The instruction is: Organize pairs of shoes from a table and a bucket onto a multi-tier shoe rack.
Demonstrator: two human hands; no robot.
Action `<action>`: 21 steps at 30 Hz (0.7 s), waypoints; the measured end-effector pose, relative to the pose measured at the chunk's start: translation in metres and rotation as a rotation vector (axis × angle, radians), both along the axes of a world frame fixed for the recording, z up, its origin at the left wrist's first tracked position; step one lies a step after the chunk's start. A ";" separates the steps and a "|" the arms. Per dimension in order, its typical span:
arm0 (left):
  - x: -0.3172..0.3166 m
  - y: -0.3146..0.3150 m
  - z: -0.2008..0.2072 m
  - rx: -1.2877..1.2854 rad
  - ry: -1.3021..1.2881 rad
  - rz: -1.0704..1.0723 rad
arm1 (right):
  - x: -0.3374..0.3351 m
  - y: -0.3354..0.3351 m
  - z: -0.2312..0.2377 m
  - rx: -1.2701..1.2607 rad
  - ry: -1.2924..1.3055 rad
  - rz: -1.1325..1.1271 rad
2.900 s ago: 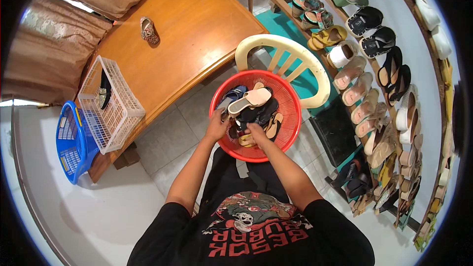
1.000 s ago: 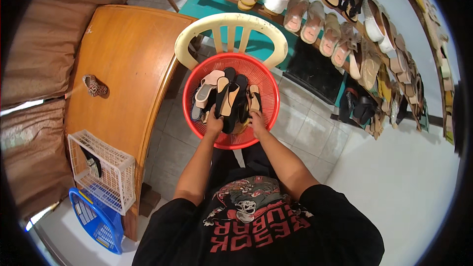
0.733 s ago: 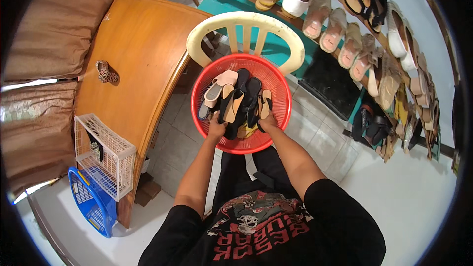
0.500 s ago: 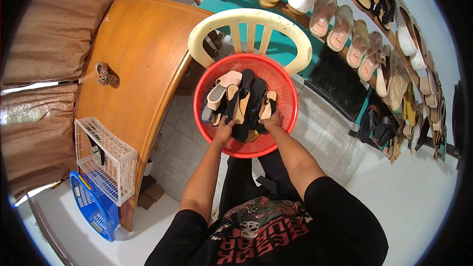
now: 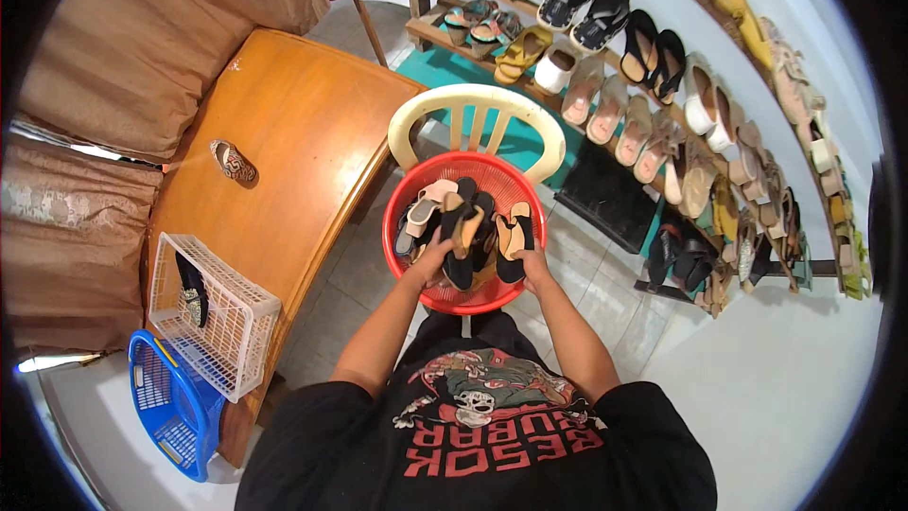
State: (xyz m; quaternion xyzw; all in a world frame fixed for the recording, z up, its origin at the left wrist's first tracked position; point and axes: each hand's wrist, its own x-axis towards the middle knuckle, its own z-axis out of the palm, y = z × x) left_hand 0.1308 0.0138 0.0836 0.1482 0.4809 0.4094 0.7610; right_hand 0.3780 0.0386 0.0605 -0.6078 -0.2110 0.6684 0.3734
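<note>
A red plastic basket point(image 5: 511, 184) of footwear stands on a cream plastic chair point(image 5: 403, 137) in front of me. My left hand point(image 5: 433, 265) grips black sandals point(image 5: 457, 270) with tan insoles, raised over the pile at the basket's middle. On the right side, my right hand point(image 5: 535, 267) holds another pair of black sandals point(image 5: 512, 237) by the edge, tan insoles facing up. Pale pink sandals point(image 5: 437, 191) and other dark footwear lie in the basket, partly covered. The fingertips of both hands are mostly hidden behind the sandals.
To the left is a wooden table point(image 5: 312, 114) bearing a single patterned shoe point(image 5: 232, 162) and a white plastic crate point(image 5: 248, 303) with a dark shoe inside. A blue basket point(image 5: 203, 431) stands below. Shoe racks point(image 5: 653, 106) line the right wall, above a black box point(image 5: 605, 205).
My view has tilted up, showing more of the racks. Both hands have raised sandals from the pile, and the right hand's pair has come apart from the other footwear.
</note>
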 end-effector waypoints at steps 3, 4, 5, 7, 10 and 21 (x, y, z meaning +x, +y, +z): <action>-0.009 0.022 0.021 0.001 -0.267 0.053 | -0.010 -0.004 0.115 -0.008 0.391 -0.007; -0.005 0.031 0.030 -0.008 -0.296 0.051 | -0.012 -0.004 0.120 0.011 0.384 -0.025; -0.002 0.037 0.039 0.006 -0.327 0.020 | -0.014 -0.003 0.121 0.106 0.362 0.009; 0.007 0.044 0.063 0.048 -0.339 -0.073 | -0.017 0.005 0.117 0.152 0.371 0.024; 0.029 0.041 0.109 0.033 -0.267 -0.258 | -0.031 0.017 0.132 0.265 0.360 -0.048; 0.039 0.025 0.113 0.170 -0.484 -0.310 | -0.014 0.027 0.174 0.474 -0.036 0.136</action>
